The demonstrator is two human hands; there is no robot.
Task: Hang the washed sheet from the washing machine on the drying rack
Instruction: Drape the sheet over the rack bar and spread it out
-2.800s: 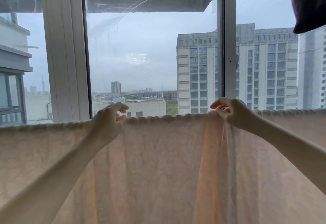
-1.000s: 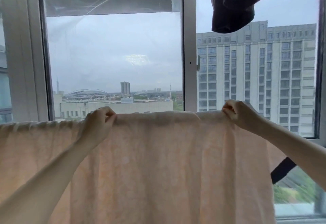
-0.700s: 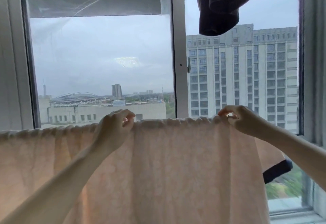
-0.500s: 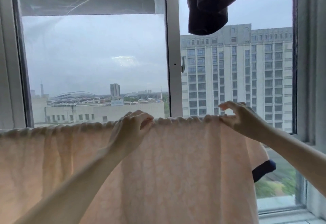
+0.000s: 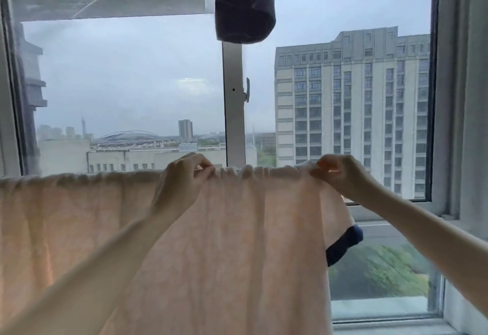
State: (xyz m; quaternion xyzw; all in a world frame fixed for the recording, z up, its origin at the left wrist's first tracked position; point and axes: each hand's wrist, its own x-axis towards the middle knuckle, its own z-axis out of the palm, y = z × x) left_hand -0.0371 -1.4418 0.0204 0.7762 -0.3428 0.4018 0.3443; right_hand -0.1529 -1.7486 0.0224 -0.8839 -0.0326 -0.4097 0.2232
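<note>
The sheet (image 5: 237, 242), pale peach, hangs in front of you across the lower half of the view, its top edge bunched into small gathers along a horizontal line; the bar beneath that edge is hidden by the cloth. From there it falls straight down past the bottom of the view and runs off to your left.

Your left hand (image 5: 182, 179) is at the top edge near the middle, thumb and fingertips drawn together in a pinch on the gathered fabric. Your right hand (image 5: 340, 176) is at the same edge near the sheet's right end, fingers curled and pinching the cloth there. The stretch between your hands is ruffled.

A dark blue piece of cloth (image 5: 343, 245) shows just past the sheet's right side, lower down. Above, a dark garment (image 5: 244, 4) hangs in front of the white window frame (image 5: 233, 123). Beyond the glass stands a tall grey building (image 5: 351, 110).
</note>
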